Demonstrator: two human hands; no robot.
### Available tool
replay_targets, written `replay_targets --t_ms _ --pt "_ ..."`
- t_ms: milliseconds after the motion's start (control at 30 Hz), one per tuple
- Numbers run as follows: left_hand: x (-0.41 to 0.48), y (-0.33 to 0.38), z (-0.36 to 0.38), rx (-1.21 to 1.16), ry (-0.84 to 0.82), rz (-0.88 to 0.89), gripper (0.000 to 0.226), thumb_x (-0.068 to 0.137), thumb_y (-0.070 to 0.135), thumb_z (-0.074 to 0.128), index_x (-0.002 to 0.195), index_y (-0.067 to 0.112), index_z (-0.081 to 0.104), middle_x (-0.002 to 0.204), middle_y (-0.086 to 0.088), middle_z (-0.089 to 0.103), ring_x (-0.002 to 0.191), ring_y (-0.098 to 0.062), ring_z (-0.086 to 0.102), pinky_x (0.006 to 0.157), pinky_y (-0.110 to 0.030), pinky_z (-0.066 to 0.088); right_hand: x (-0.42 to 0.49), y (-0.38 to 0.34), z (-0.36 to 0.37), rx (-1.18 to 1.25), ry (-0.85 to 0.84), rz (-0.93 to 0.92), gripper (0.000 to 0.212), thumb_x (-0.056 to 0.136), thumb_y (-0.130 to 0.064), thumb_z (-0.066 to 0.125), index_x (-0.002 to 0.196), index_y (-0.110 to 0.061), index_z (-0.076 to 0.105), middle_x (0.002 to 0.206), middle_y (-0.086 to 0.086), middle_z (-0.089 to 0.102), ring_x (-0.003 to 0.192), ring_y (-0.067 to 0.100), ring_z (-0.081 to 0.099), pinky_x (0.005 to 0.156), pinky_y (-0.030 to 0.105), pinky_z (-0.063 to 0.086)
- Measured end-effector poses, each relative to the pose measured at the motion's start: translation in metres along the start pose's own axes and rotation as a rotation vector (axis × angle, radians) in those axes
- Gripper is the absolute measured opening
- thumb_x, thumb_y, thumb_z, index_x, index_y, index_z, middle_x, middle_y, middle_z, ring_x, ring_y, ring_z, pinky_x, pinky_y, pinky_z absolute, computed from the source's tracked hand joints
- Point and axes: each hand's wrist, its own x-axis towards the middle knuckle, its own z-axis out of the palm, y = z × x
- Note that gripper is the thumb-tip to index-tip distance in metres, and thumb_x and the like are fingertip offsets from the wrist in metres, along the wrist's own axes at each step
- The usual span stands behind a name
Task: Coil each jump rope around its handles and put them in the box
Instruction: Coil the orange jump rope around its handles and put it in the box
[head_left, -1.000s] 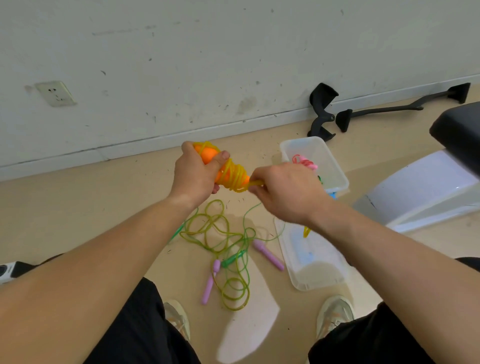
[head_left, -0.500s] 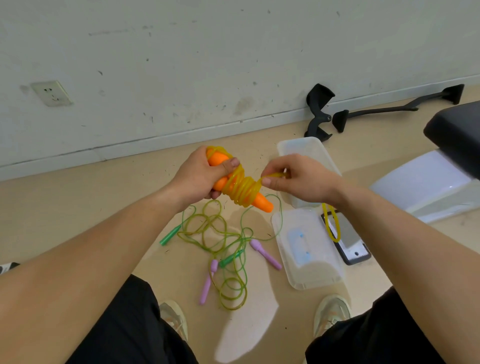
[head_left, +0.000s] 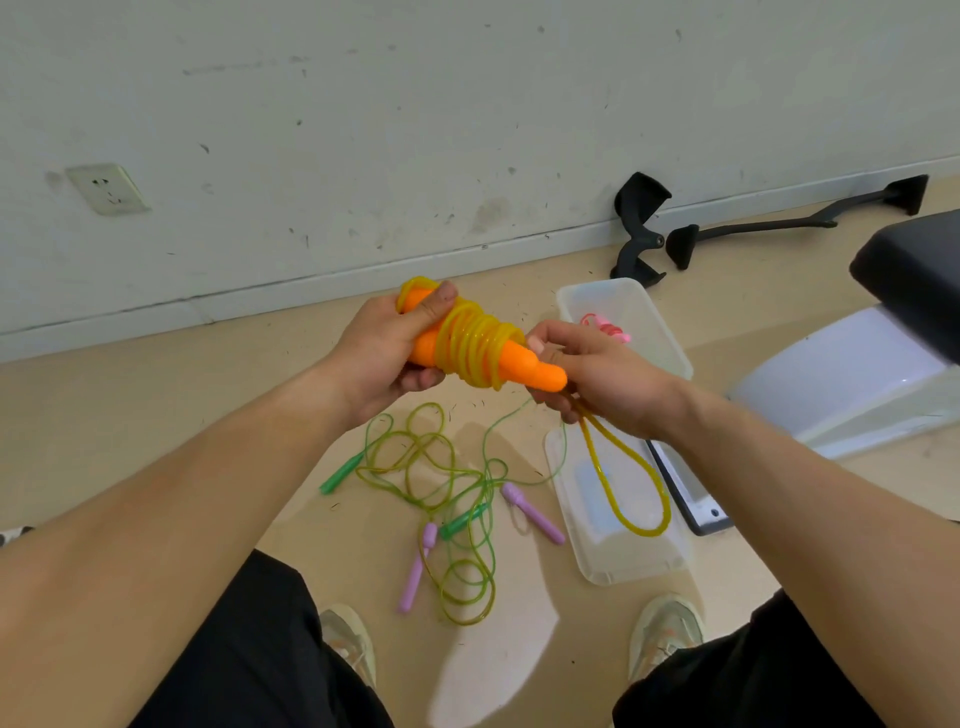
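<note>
**yellow rope mostly wound on its orange handles, held above the floor**

a wall socket (head_left: 109, 188) sits low on the wall at far left. the left hand (head_left: 384, 353) grips the thick end of the paired orange handles (head_left: 524, 366). its fingers are curled underneath and its thumb is pressed on top. the yellow rope (head_left: 475, 343) is wound in close turns around the middle of the handles. they are held in the air and tilt down to the right. the right hand (head_left: 602, 382) meets their narrow tip, fingers curled in and pinching the rope. the unwound part hangs from this hand as a loose loop (head_left: 641, 531), dangling in front of the lid (head_left: 623, 564).

on the floor below the hands lie the tangled ropes (head_left: 485, 499), uncoiled, with green handles (head_left: 340, 473) and purple handles (head_left: 532, 512) spread among the strands. two shoes (head_left: 348, 639) show at the bottom edge.

right of the hands stands the clear box (head_left: 670, 338), open, with a pink rope (head_left: 605, 327) inside it. the lid lies flat on the floor nearer the person. a dark flat device (head_left: 685, 493) lies just beside the lid's right edge. black parts (head_left: 639, 228) lie along the foot of the wall behind the box. a white shape (head_left: 841, 384) and a black pad (head_left: 914, 270) fill the far right.
</note>
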Motion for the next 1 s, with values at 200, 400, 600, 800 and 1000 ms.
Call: replay_targets --t_ms 200,400,600,800,1000 --pt "-0.001 -0.004 0.006 -0.140 0.154 -0.036 0.035 0.096 0.042 0.058 0.090 0.007 0.059 0.060 -0.006 0.056 0.042 -0.017 0.051 0.037 -0.019 0.040 0.002 0.007 0.032 0.173 0.144 0.078 0.019 0.107 -0.022 0.042 0.093 -0.017 0.053 0.066 0.005 0.055 0.049 0.013 0.041 0.047 0.025 0.034" --pt "0.011 -0.017 0.000 0.048 0.377 0.026 0.036 0.095 0.043 0.062 0.096 0.007 0.064 0.064 -0.011 0.064 0.044 -0.021 0.060 0.040 -0.023 0.046 0.004 0.013 0.056 -0.512 0.273 0.006 0.026 0.104 -0.025 0.043 0.091 -0.017 0.064 0.060 -0.004 0.053 0.053 0.011 0.048 0.059 0.033 0.043" --pt "0.020 -0.026 0.000 0.269 0.457 0.087 0.062 0.089 0.052 0.067 0.113 -0.004 0.055 0.079 -0.023 0.068 0.046 -0.029 0.067 0.044 -0.029 0.052 0.003 -0.005 0.051 -0.824 0.178 0.020 0.030 0.099 -0.020 0.047 0.069 -0.022 0.045 0.064 -0.003 0.043 0.072 0.027 0.047 0.062 0.033 0.035" --pt "0.021 -0.018 -0.007 0.310 0.386 0.096 0.061 0.090 0.050 0.065 0.113 -0.005 0.056 0.055 -0.011 0.063 0.039 -0.021 0.058 0.038 -0.024 0.042 -0.002 -0.016 0.021 -0.150 0.031 0.266 0.027 0.100 -0.013 0.051 0.124 -0.015 0.064 0.071 0.000 0.046 0.051 0.013 0.035 0.047 0.028 0.048" --pt "0.011 -0.004 0.000 0.348 0.254 0.158 0.039 0.090 0.040 0.070 0.107 0.015 0.046 0.074 -0.005 0.062 0.042 -0.017 0.055 0.038 -0.024 0.041 -0.006 -0.017 0.000 -0.114 -0.125 0.313 0.022 0.096 -0.005 0.054 0.109 0.004 0.069 0.072 -0.007 0.064 0.050 0.011 0.033 0.046 0.024 0.033"
